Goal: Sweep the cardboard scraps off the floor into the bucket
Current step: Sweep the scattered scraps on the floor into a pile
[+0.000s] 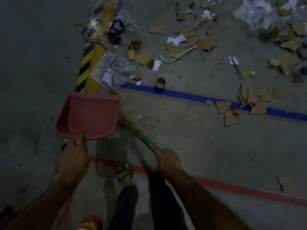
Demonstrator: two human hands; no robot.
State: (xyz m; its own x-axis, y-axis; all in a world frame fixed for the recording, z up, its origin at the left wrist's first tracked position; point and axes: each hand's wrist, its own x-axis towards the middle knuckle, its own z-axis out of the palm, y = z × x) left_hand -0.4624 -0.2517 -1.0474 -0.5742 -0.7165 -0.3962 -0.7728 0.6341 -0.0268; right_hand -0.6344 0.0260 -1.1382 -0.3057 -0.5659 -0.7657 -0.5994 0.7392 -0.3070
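— While the head view looks down at the grey floor (191, 146), what are the hands doing?

— Left hand (74, 157) grips the handle of a red dustpan (88, 116), fingers curled round it. The pan is tilted, mouth pointing away from the person, over the edge of a yellow-and-black striped strip (83, 70).

— And the other one?

— Right hand (167, 161) is wrapped round the green handle of a broom (149, 143), forefinger stretched along the shaft. The shaft runs up and to the left, passing behind the dustpan's right edge. The broom head I cannot make out; that part is blurred.

— Where are the scraps?

— Cardboard scraps (179, 48) lie scattered across the upper half of the floor, well apart from the dustpan. One cluster (232, 108) sits on and around a blue tape line (191, 95). A lone piece (285, 182) lies on the right, just beyond a red tape line (232, 185).

— Anything mixed in?

— Clear plastic wrap (113, 70) by the striped strip, more plastic at the top right, white paper bits (176, 39) and a pale strap (179, 55) among the cardboard.

— The bucket?

— Not identifiable. At the bottom there are dark trousers (166, 205) and a sandalled foot (125, 171) on the red line.
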